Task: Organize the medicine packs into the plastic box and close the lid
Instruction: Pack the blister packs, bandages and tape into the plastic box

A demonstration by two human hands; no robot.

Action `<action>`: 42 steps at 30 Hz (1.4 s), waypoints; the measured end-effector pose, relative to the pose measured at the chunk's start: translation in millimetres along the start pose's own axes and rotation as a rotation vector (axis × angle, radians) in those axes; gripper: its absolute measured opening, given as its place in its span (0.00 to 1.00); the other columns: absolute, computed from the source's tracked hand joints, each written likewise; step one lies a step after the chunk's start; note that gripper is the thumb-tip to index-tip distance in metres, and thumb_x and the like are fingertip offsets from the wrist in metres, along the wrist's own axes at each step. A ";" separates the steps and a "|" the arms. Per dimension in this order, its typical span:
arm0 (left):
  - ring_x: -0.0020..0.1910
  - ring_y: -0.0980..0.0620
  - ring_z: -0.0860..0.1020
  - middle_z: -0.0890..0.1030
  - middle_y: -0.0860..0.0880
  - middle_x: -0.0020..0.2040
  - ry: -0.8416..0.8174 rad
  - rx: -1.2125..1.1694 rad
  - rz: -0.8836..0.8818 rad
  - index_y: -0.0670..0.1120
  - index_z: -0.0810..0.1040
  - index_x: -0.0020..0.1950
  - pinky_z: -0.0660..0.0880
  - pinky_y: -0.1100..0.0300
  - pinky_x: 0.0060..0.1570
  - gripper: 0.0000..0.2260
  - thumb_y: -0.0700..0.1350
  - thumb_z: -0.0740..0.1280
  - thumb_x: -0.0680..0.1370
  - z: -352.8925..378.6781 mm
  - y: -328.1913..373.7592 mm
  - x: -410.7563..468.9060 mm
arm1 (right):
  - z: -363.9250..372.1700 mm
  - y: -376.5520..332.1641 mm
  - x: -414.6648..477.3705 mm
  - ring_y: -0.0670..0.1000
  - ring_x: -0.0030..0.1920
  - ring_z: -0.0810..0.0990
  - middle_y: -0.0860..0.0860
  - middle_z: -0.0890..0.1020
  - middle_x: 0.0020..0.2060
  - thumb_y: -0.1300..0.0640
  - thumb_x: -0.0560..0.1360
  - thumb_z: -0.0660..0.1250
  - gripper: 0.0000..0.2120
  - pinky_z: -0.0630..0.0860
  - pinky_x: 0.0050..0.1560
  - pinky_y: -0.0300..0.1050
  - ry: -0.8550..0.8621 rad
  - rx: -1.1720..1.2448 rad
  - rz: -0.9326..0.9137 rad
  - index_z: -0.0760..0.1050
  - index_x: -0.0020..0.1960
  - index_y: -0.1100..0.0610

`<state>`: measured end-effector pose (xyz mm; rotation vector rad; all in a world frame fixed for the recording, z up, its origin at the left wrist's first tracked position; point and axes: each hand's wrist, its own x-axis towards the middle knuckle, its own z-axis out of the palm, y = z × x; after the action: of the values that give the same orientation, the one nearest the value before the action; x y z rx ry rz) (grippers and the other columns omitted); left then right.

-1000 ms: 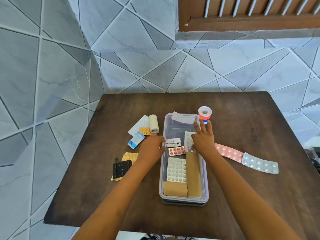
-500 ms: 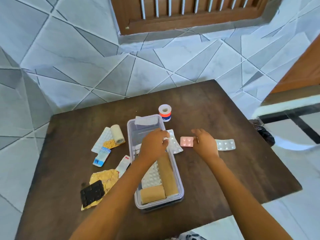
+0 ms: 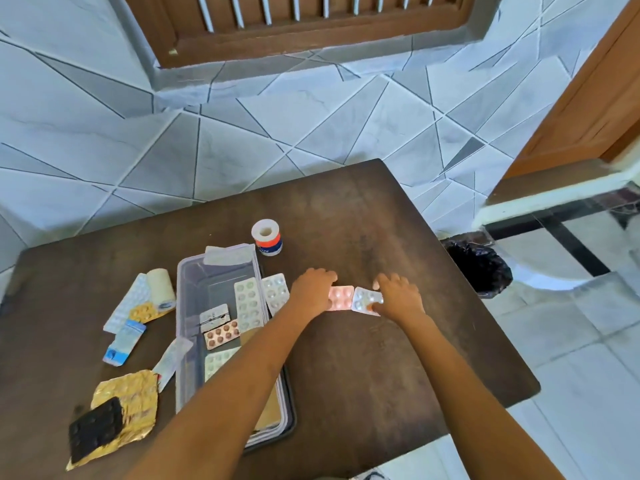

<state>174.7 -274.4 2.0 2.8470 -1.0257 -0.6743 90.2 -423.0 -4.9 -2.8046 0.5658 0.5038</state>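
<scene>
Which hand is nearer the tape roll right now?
Left. The left hand is just below-right of the tape roll, on the pink pack; the right hand is farther right.

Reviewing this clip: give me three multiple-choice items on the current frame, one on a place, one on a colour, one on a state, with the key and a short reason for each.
1. Where does the tape roll stand?
A. inside the plastic box
B. on the table just beyond the box's far right corner
C. on the floor

2. What colour is the blister pack under the left hand?
A. pink
B. black
C. blue

3. What state is the plastic box in?
A. lid shut
B. open, with packs inside
C. tipped on its side

Key:
1 B, the roll stands upright on the table, outside the box rim.
2 A, the pink pack lies by the left fingertips, next to the silver pack under the right hand.
3 B, the box's inside is in view with several packs in it.
</scene>
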 end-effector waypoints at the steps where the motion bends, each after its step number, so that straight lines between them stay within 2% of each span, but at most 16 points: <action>1: 0.61 0.42 0.74 0.76 0.42 0.62 -0.005 -0.003 -0.019 0.46 0.70 0.67 0.74 0.51 0.57 0.21 0.44 0.67 0.75 -0.7 0.1 1.7 | -0.7 1.3 2.3 0.60 0.63 0.71 0.58 0.74 0.62 0.49 0.72 0.68 0.23 0.69 0.62 0.53 -0.013 -0.013 0.002 0.68 0.61 0.58; 5: 0.55 0.44 0.79 0.81 0.43 0.56 0.043 -0.050 -0.105 0.46 0.76 0.60 0.76 0.54 0.53 0.13 0.47 0.64 0.77 -4.1 2.7 0.3 | -4.7 5.9 9.6 0.60 0.63 0.71 0.60 0.73 0.61 0.49 0.70 0.70 0.23 0.69 0.61 0.53 -0.048 0.018 0.006 0.69 0.59 0.60; 8: 0.54 0.46 0.79 0.82 0.44 0.56 0.185 -0.253 -0.158 0.46 0.77 0.59 0.75 0.57 0.52 0.12 0.47 0.61 0.79 -11.7 -0.6 -11.2 | -9.2 6.6 10.5 0.59 0.55 0.76 0.59 0.77 0.55 0.53 0.69 0.72 0.17 0.71 0.48 0.49 -0.083 0.143 -0.014 0.67 0.49 0.58; 10: 0.53 0.46 0.80 0.82 0.45 0.56 0.322 -0.415 -0.207 0.45 0.78 0.58 0.75 0.58 0.51 0.12 0.48 0.61 0.79 -23.3 -6.6 -23.5 | -15.6 1.8 8.1 0.57 0.49 0.77 0.58 0.80 0.51 0.55 0.69 0.71 0.14 0.72 0.46 0.47 -0.079 0.201 -0.023 0.65 0.45 0.55; 13: 0.54 0.45 0.80 0.82 0.44 0.56 0.495 -0.625 -0.323 0.45 0.78 0.58 0.76 0.57 0.54 0.12 0.48 0.62 0.78 -46.3 -26.3 -44.2 | -37.1 -18.7 5.9 0.59 0.47 0.79 0.58 0.80 0.45 0.60 0.70 0.69 0.11 0.72 0.43 0.46 0.035 0.356 -0.034 0.66 0.43 0.56; 17: 0.55 0.44 0.80 0.82 0.43 0.59 0.569 -0.620 -0.482 0.44 0.78 0.60 0.76 0.54 0.55 0.13 0.47 0.64 0.78 -68.7 -85.2 -85.5 | -72.0 -81.1 -1.0 0.54 0.41 0.74 0.54 0.75 0.40 0.60 0.70 0.70 0.12 0.67 0.41 0.44 0.163 0.576 -0.166 0.66 0.44 0.57; 19: 0.55 0.42 0.80 0.82 0.40 0.58 0.533 -0.563 -0.570 0.41 0.79 0.58 0.74 0.55 0.52 0.12 0.43 0.64 0.77 -69.2 -116.4 -108.2 | -77.3 -124.0 -6.3 0.52 0.39 0.72 0.53 0.74 0.38 0.60 0.71 0.70 0.11 0.66 0.41 0.42 0.144 0.638 -0.256 0.66 0.42 0.56; 21: 0.58 0.40 0.78 0.80 0.39 0.60 0.426 -0.490 -0.619 0.39 0.78 0.60 0.73 0.54 0.56 0.13 0.40 0.64 0.77 -63.3 -136.1 -124.0 | -68.7 -165.8 -10.5 0.50 0.37 0.71 0.51 0.74 0.35 0.61 0.71 0.70 0.09 0.65 0.41 0.40 0.088 0.671 -0.347 0.69 0.40 0.54; 23: 0.62 0.40 0.75 0.77 0.39 0.64 0.273 -0.418 -0.618 0.39 0.74 0.64 0.71 0.53 0.61 0.15 0.39 0.62 0.77 -52.1 -141.9 -129.5 | -50.4 -198.7 -11.7 0.52 0.39 0.74 0.55 0.78 0.35 0.64 0.71 0.68 0.06 0.67 0.40 0.41 0.079 0.663 -0.405 0.71 0.39 0.58; 25: 0.64 0.41 0.75 0.76 0.39 0.65 0.184 -0.338 -0.602 0.39 0.71 0.67 0.71 0.53 0.63 0.17 0.37 0.60 0.78 -40.6 -141.0 -127.3 | -28.9 -219.5 -10.2 0.58 0.46 0.79 0.61 0.83 0.45 0.67 0.72 0.64 0.04 0.73 0.46 0.46 0.071 0.618 -0.415 0.75 0.42 0.60; 28: 0.63 0.39 0.75 0.75 0.37 0.65 0.188 -0.300 -0.546 0.42 0.59 0.74 0.72 0.51 0.60 0.22 0.38 0.57 0.79 -28.9 -140.2 -122.2 | -6.4 -232.6 -8.1 0.62 0.57 0.78 0.62 0.81 0.56 0.66 0.75 0.61 0.12 0.73 0.58 0.49 0.020 0.485 -0.406 0.76 0.57 0.64; 32: 0.63 0.42 0.75 0.74 0.38 0.67 0.110 -0.196 -0.457 0.38 0.68 0.68 0.72 0.53 0.60 0.17 0.37 0.57 0.79 -20.3 -134.6 -119.6 | 3.0 -237.8 -1.9 0.61 0.62 0.76 0.61 0.78 0.61 0.65 0.76 0.60 0.16 0.71 0.63 0.49 -0.047 0.329 -0.478 0.72 0.63 0.62; 35: 0.63 0.41 0.75 0.63 0.38 0.74 0.030 -0.171 -0.487 0.35 0.60 0.73 0.72 0.52 0.60 0.23 0.36 0.59 0.78 -12.2 -132.8 -117.0 | 5.3 -241.3 4.7 0.61 0.62 0.76 0.61 0.78 0.61 0.65 0.74 0.63 0.18 0.71 0.63 0.51 -0.098 0.124 -0.515 0.71 0.64 0.60; 36: 0.63 0.41 0.75 0.63 0.39 0.74 0.023 -0.151 -0.483 0.35 0.61 0.72 0.72 0.52 0.59 0.22 0.35 0.59 0.78 -10.4 -132.3 -117.5 | 7.0 -241.5 7.0 0.61 0.62 0.76 0.61 0.78 0.61 0.65 0.74 0.63 0.19 0.72 0.63 0.52 -0.098 0.065 -0.521 0.70 0.65 0.60; 39: 0.63 0.40 0.74 0.70 0.37 0.68 0.045 -0.097 -0.418 0.35 0.69 0.67 0.72 0.51 0.61 0.17 0.34 0.58 0.78 -6.5 -132.8 -117.8 | 12.4 -241.8 9.9 0.60 0.62 0.75 0.62 0.75 0.62 0.66 0.75 0.61 0.19 0.73 0.62 0.52 -0.059 -0.061 -0.528 0.66 0.66 0.62; 42: 0.62 0.40 0.75 0.75 0.38 0.63 0.053 -0.075 -0.402 0.35 0.72 0.64 0.73 0.51 0.60 0.14 0.34 0.59 0.78 -7.2 -134.7 -119.3 | 14.6 -242.1 8.3 0.59 0.61 0.76 0.62 0.74 0.63 0.65 0.77 0.60 0.17 0.73 0.62 0.50 0.001 -0.091 -0.530 0.68 0.65 0.63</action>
<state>176.4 -96.6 30.0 3.0087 -0.4098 -0.6362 192.9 -204.2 17.4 -2.8711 -0.2121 0.4201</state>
